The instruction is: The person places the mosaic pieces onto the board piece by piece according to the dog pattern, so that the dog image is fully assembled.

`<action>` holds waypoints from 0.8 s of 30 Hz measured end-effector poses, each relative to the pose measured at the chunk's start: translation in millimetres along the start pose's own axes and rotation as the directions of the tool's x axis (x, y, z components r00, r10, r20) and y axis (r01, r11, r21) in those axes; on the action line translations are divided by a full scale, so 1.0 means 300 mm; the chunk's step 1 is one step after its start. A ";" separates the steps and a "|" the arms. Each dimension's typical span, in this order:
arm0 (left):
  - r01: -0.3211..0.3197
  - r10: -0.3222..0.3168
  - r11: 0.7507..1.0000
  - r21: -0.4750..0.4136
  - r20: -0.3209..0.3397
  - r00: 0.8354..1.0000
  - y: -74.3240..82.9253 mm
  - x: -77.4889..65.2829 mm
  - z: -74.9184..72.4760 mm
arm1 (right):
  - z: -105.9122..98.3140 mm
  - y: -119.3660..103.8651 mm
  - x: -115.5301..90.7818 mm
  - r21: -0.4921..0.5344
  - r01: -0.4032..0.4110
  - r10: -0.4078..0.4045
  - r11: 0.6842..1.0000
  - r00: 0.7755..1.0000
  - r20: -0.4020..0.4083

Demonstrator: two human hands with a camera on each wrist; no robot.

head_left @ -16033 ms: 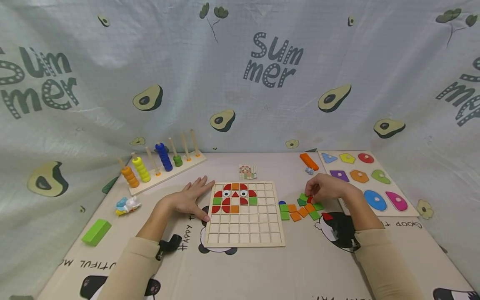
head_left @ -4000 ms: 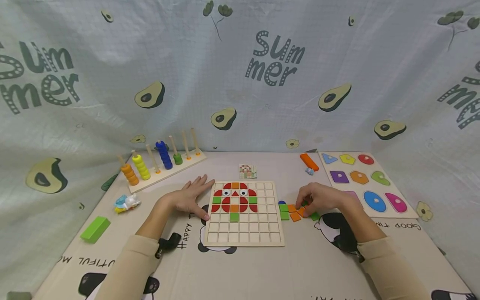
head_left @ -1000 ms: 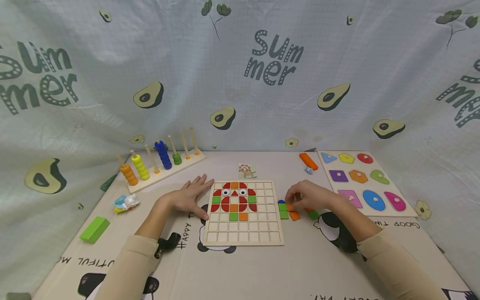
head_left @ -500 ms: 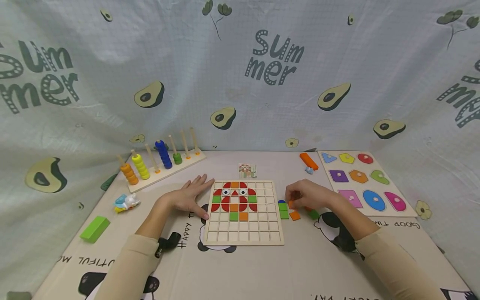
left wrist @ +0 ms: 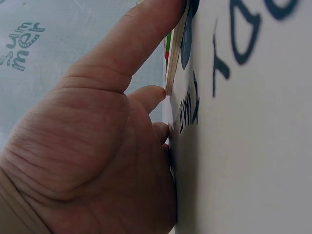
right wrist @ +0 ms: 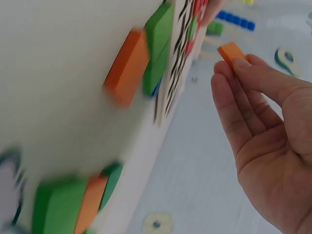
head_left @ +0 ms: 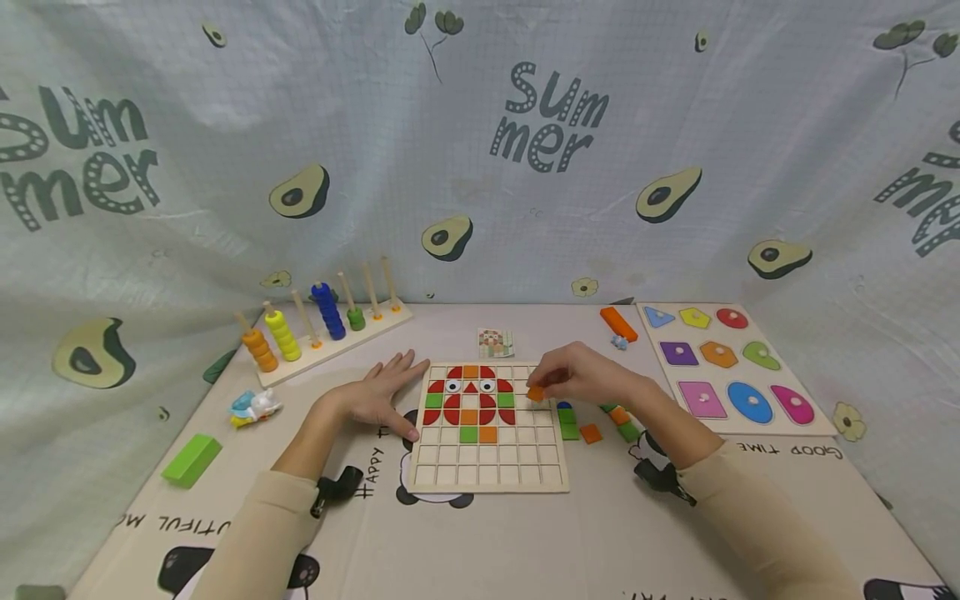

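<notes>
My right hand (head_left: pixel 581 373) pinches an orange square tile (head_left: pixel 536 393) between thumb and fingers, over the right columns of the wooden grid board (head_left: pixel 517 477). The right wrist view shows the held tile (right wrist: pixel 231 52) at the fingertips. Red, green and orange pieces with two eye tiles form a face-like pattern (head_left: pixel 469 398) in the upper left cells. Below it a green tile (head_left: pixel 468 434) and an orange tile (head_left: pixel 487 434) lie side by side. My left hand (head_left: pixel 378 398) rests spread on the table, thumb and fingertips at the board's left edge.
Right of the board lie loose green tiles (head_left: pixel 568 423), an orange tile (head_left: pixel 592 433) and a small cluster (head_left: pixel 621 421). A pattern card (head_left: pixel 496 342) lies behind the board. Around stand a bead counter (head_left: pixel 330 342), a shape puzzle (head_left: pixel 738 367), a green block (head_left: pixel 192 461) and an orange block (head_left: pixel 618 323).
Over the last second my right hand has lifted an orange tile from the loose pieces and carried it left over the board. Earlier, more pieces were laid in the grid. My left hand stays put.
</notes>
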State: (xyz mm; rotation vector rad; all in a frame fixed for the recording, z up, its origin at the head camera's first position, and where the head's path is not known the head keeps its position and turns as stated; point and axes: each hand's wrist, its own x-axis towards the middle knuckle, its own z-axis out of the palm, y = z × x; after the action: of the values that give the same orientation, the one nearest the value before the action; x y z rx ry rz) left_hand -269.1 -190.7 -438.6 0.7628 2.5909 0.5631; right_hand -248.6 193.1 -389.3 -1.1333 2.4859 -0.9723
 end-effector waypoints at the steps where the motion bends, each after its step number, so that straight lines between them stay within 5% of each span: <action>1: -0.002 0.002 1.000 0.000 -0.001 1.000 0.000 -0.001 0.000 | 0.009 -0.013 0.011 0.004 0.005 -0.005 1.000 1.000 0.020; 7: -0.006 0.006 1.000 0.000 -0.003 1.000 0.004 -0.003 -0.001 | 0.075 -0.063 0.075 -0.028 0.063 -0.060 0.998 0.992 0.112; 15: -0.009 0.009 1.000 0.002 -0.001 1.000 -0.001 -0.001 0.001 | 0.135 -0.102 0.115 -0.150 0.038 -0.005 0.988 0.977 0.213; 24: -0.005 0.005 1.000 0.016 0.003 1.000 -0.009 0.002 0.000 | 0.158 -0.115 0.117 -0.208 0.024 0.018 0.978 0.980 0.196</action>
State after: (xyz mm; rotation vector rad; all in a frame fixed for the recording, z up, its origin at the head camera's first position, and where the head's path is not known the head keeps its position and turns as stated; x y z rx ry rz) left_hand -270.6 -192.4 -440.1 0.7746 2.5948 0.5422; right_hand -230.0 128.3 -400.0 -1.2297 2.4671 -0.5748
